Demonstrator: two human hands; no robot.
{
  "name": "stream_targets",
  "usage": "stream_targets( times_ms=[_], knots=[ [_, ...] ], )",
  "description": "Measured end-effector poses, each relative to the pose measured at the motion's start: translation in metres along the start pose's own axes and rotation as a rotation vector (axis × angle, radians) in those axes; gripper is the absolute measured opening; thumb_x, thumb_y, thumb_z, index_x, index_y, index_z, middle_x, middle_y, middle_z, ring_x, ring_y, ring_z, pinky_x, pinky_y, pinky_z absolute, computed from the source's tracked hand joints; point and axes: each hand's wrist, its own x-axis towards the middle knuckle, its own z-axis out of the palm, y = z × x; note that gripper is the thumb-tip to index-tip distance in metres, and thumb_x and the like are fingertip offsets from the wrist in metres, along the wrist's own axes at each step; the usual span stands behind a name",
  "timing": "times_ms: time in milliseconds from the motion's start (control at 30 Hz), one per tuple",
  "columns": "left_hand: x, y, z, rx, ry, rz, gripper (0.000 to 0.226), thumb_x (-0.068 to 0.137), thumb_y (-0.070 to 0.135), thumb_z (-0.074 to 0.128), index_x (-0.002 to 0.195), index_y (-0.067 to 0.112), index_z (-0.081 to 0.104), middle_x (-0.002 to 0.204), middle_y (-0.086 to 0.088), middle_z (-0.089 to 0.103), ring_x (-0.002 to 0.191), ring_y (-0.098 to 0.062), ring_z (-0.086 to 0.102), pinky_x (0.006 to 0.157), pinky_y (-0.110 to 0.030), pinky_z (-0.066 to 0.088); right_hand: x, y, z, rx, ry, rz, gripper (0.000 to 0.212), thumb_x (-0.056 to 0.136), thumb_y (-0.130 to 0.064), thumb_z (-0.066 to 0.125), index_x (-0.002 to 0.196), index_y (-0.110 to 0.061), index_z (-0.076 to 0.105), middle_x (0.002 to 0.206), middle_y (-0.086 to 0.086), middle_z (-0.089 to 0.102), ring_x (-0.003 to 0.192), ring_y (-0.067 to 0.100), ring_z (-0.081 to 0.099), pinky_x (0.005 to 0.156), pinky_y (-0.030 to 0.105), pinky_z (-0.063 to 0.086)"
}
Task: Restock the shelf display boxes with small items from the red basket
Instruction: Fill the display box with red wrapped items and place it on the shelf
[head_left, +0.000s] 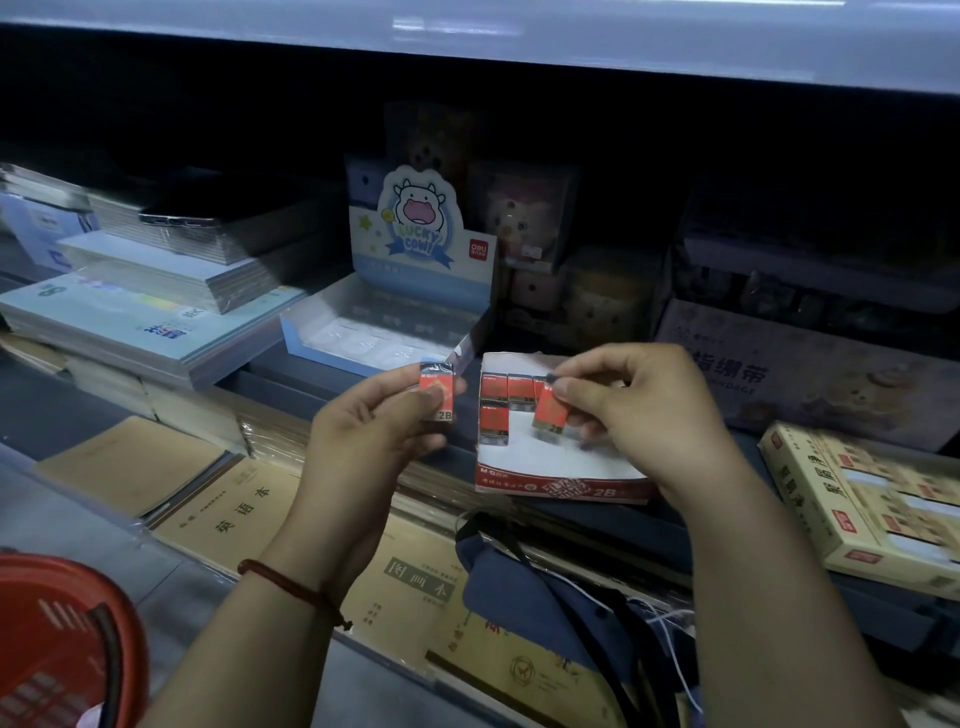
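A red-and-white display box (561, 486) marked 2B sits on the shelf at centre, with several red-sleeved erasers (493, 410) lined along its back and left side. My right hand (634, 415) pinches one red 2B eraser (549, 413) over the box, tilted. To the left of the box, my left hand (374, 431) holds another red 2B eraser (438, 395) between thumb and fingers. The red basket (62, 639) shows at the bottom left corner; its contents are not readable.
A blue Lucky Cow display box (395, 291) stands behind the hands. Stacks of notebooks (145, 312) fill the left, brown exercise books (234, 499) lie below. A beige boxed set (872, 504) sits right, and a dark blue bag (561, 597) lies under the red box.
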Motion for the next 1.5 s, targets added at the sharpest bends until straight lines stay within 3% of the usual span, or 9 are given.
stream_targets(
  times_ms=[300,400,533,733,900,1033,1200,1333,1500],
  knots=[
    [0.004,-0.006,-0.001,-0.075,0.05,-0.053,0.021,0.088,0.005,0.071,0.109,0.009,0.07,0.099,-0.013,0.075,0.078,-0.014,0.071,0.073,-0.028,0.056,0.002,0.008,0.022,-0.371,-0.046,-0.011,0.012,0.09,-0.016,0.075,0.078,-0.018,0.074,0.082,0.002,0.074,0.07,0.014,0.07,0.074,0.035,0.062],
    [0.005,-0.008,-0.002,-0.038,0.069,-0.052,0.021,0.09,0.006,0.071,0.11,0.008,0.069,0.084,-0.006,0.074,0.067,-0.008,0.068,0.07,-0.029,0.053,0.001,0.004,0.011,-0.257,-0.145,0.058,0.009,0.084,-0.012,0.081,0.084,-0.013,0.072,0.075,0.006,0.076,0.068,0.018,0.074,0.076,0.038,0.063],
    [0.005,-0.009,-0.004,0.011,0.035,-0.07,0.019,0.092,0.007,0.069,0.111,0.008,0.07,0.064,0.006,0.066,0.056,-0.004,0.059,0.07,-0.032,0.048,-0.001,-0.001,0.002,-0.312,-0.3,0.107,0.032,0.068,-0.015,0.093,0.093,-0.018,0.073,0.096,0.002,0.071,0.085,0.016,0.072,0.078,0.026,0.059],
    [0.004,-0.011,-0.002,-0.012,0.047,-0.106,0.013,0.09,0.006,0.071,0.102,0.012,0.07,0.064,0.004,0.066,0.054,-0.005,0.057,0.068,-0.03,0.048,0.001,0.001,0.01,-0.328,-0.264,0.095,0.024,0.072,-0.009,0.09,0.09,-0.014,0.075,0.091,0.002,0.073,0.083,0.013,0.07,0.066,0.016,0.048],
    [0.004,-0.013,-0.003,-0.01,0.031,-0.117,0.014,0.09,0.008,0.072,0.104,0.009,0.071,0.066,0.001,0.068,0.061,-0.008,0.061,0.07,-0.03,0.049,0.007,0.012,0.023,-0.309,-0.128,0.065,0.018,0.067,-0.013,0.086,0.071,-0.026,0.075,0.102,0.012,0.068,0.075,0.024,0.072,0.078,0.042,0.063],
    [0.004,-0.013,-0.002,-0.015,0.02,-0.112,0.016,0.089,0.009,0.073,0.105,0.007,0.072,0.064,0.002,0.066,0.061,-0.008,0.06,0.072,-0.03,0.049,0.01,0.018,0.026,-0.306,-0.103,0.054,0.016,0.074,-0.012,0.085,0.07,-0.022,0.073,0.096,0.008,0.07,0.078,0.024,0.072,0.08,0.043,0.062],
    [0.002,-0.009,0.0,-0.002,0.019,-0.081,0.015,0.085,0.009,0.076,0.099,0.009,0.076,0.081,-0.007,0.075,0.065,-0.008,0.064,0.072,-0.028,0.05,0.004,0.011,0.027,-0.307,-0.078,-0.071,0.005,0.086,-0.022,0.078,0.085,-0.021,0.073,0.081,0.0,0.071,0.077,0.013,0.068,0.066,0.02,0.049],
    [0.001,-0.007,0.001,-0.017,-0.002,-0.047,0.022,0.076,0.014,0.08,0.098,0.01,0.078,0.085,-0.009,0.077,0.069,-0.01,0.065,0.072,-0.029,0.048,-0.001,-0.001,0.034,-0.067,-0.104,-0.148,0.01,0.087,-0.034,0.077,0.094,-0.029,0.076,0.082,-0.005,0.073,0.069,0.008,0.068,0.07,0.027,0.053],
    [0.004,-0.011,0.0,0.023,-0.061,-0.026,0.048,0.065,0.028,0.084,0.109,0.011,0.077,0.101,-0.015,0.078,0.089,-0.023,0.067,0.077,-0.035,0.048,-0.009,-0.01,0.042,0.077,-0.179,-0.163,0.012,0.091,-0.014,0.075,0.1,-0.022,0.076,0.077,-0.001,0.072,0.063,0.007,0.065,0.059,0.024,0.048]
  ],
)
